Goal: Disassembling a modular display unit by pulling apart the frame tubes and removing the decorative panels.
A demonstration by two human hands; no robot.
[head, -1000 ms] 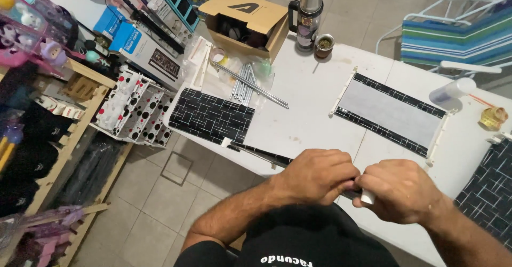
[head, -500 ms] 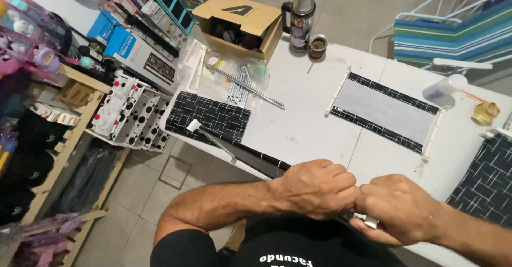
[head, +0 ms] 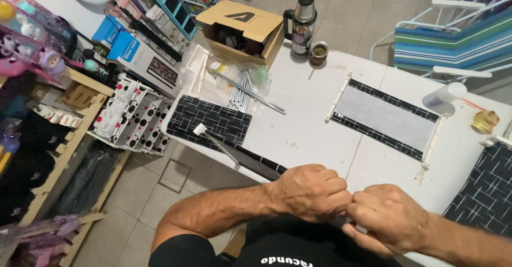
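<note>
- Grip state: the left hand (head: 312, 191) is clenched into a fist around the near end of a long black rolled strip (head: 250, 157). The right hand (head: 389, 219) is also closed, knuckle to knuckle against the left; what it pinches is hidden by the fingers (a small pale tip shows under it, kind not discernible).
- Location of the work piece: the black rolled strip runs from the fists diagonally up-left along the near edge of the white table (head: 314, 133), ending at a white end cap (head: 199, 129) that lies on a black patterned fabric panel (head: 209, 120).
- Hand pose: both fists are held close to the body, just off the table's near edge, forearms converging from either side, backs of the hands up.
- Risk: the far end rests near the table edge; a twist or pull at the fists could swing it off the panel and let it drop to the floor.
- Risk: the strip could slip in the grip if the hands separate unevenly, loosening the roll.
- Nearby: loose metal rods (head: 246, 90) lie well apart from the hands.
</note>
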